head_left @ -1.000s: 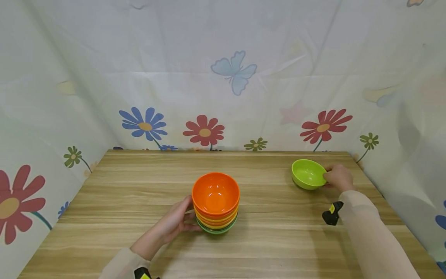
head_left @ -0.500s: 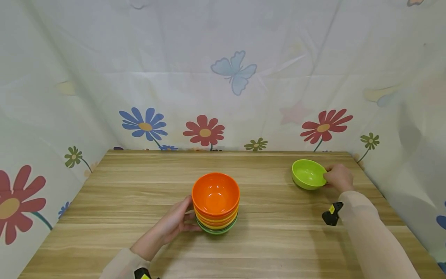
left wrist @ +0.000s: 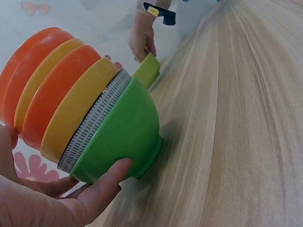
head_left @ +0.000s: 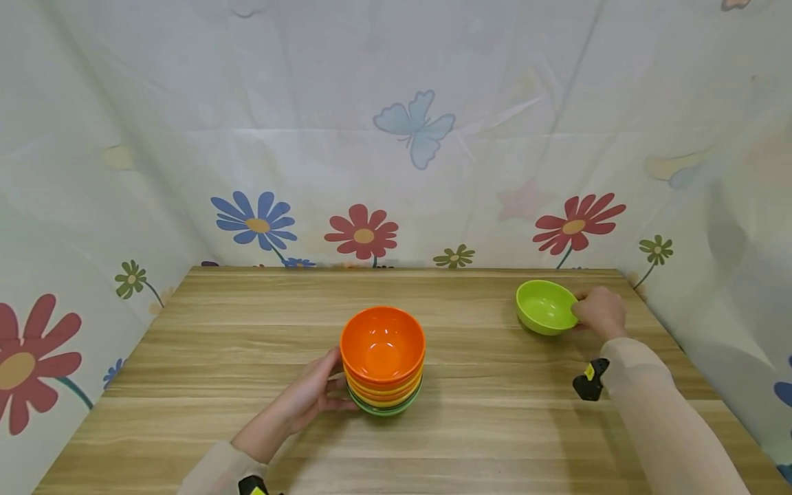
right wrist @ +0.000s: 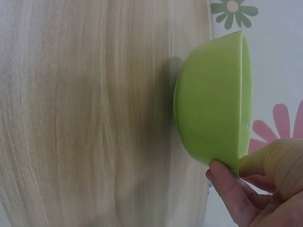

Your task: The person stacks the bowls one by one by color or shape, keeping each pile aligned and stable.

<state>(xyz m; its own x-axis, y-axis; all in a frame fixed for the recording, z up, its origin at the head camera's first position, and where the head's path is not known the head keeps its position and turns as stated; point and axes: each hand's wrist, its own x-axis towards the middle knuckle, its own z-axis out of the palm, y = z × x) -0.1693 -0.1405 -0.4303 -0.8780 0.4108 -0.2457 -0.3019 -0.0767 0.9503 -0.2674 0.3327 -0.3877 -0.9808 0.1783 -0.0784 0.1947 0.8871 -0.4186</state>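
Note:
A stack of nested bowls (head_left: 383, 357) stands left of centre on the table, an orange one on top. Lower down come orange and yellow bowls, a white-patterned one and a green bowl (left wrist: 123, 127) at the bottom. My left hand (head_left: 312, 392) holds the stack's left side, the thumb up by the orange and yellow bowls and the fingers against the green one. At the back right is a lime-green bowl (head_left: 544, 308), its rim pinched between the thumb and fingers of my right hand (head_left: 600, 313). Whether that bowl's foot (right wrist: 175, 101) touches the table, I cannot tell.
The wood-grain table (head_left: 260, 295) reaches back to a white curtain (head_left: 297, 137) printed with flowers and a butterfly. The curtain also hangs along both sides. Bare wood lies between the stack and the lime-green bowl. Each wrist wears a black device (head_left: 590, 378).
The lime-green bowl and my right hand have shifted very slightly left and away from me during the last half second. My left hand and the stack stay where they were.

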